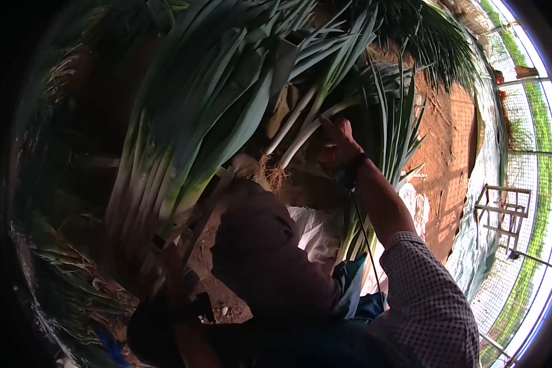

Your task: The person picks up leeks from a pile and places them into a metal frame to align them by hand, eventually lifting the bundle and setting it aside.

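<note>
The right hand (338, 147) meets the pale shank of a rooted leek (299, 141) just to its left; whether the fingers close cannot be told. The leek slants, roots toward the person, leaves away. The shadowed left hand (170, 265), farther off, is beside a leek bundle (146, 175), grip unreadable.

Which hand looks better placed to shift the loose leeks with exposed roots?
Probably the right: the right hand is beside the pale stalks of the loose leeks, while the left hand is in shadow near the base of the large leek bundle.
</note>
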Available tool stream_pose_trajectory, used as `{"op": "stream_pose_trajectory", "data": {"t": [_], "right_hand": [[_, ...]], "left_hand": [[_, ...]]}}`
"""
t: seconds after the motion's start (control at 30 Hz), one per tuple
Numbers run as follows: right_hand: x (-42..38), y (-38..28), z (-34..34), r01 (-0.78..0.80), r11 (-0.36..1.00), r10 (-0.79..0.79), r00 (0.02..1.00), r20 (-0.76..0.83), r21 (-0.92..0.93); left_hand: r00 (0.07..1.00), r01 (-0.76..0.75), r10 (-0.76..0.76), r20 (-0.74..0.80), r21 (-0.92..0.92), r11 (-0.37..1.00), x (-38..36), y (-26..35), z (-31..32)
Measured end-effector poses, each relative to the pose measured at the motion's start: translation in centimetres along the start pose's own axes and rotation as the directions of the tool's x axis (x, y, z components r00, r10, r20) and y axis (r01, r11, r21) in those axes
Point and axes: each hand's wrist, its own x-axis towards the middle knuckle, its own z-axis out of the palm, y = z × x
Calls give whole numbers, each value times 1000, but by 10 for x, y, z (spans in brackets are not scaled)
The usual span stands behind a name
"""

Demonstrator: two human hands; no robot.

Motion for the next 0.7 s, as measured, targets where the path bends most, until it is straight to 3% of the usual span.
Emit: {"op": "stream_pose_trajectory", "data": {"t": [0.07, 0.13, 0.27, 0.37, 0.47, 0.5, 0.63, 0.7], "right_hand": [[23, -2, 16, -366, 897, 381, 924, -12, 247], [33, -5, 33, -256, 967, 243, 924, -294, -4], [24, 1, 16, -307, 948, 317, 937, -144, 86], [6, 8, 4, -74, 963, 117, 981, -153, 260], [-22, -8, -16, 81, 948, -54, 994, -94, 307], [-35, -26, -20, 3, 914, 24, 998, -62, 407], [-28, -33, -60, 105, 992, -99, 992, -82, 71], [-2, -9, -81, 14, 999, -18, 998, -68, -52]], "left_hand": [[1000, -7, 7, -3, 28, 1000, -3, 2, -1], [1000, -21, 21, 1, 64, 998, -9, 2, -1], [997, -71, 73, -11, 109, 992, 0, 2, 5], [1000, 2, -3, 21, 55, 998, 8, 13, -2], [996, 71, -71, 46, 5, 997, 10, 15, -3], [996, 77, -77, 38, 0, 997, 8, 13, -1], [995, 99, -98, 27, -21, 995, 1, 7, 7], [994, 111, -111, 25, -36, 993, 0, 2, 8]]}}
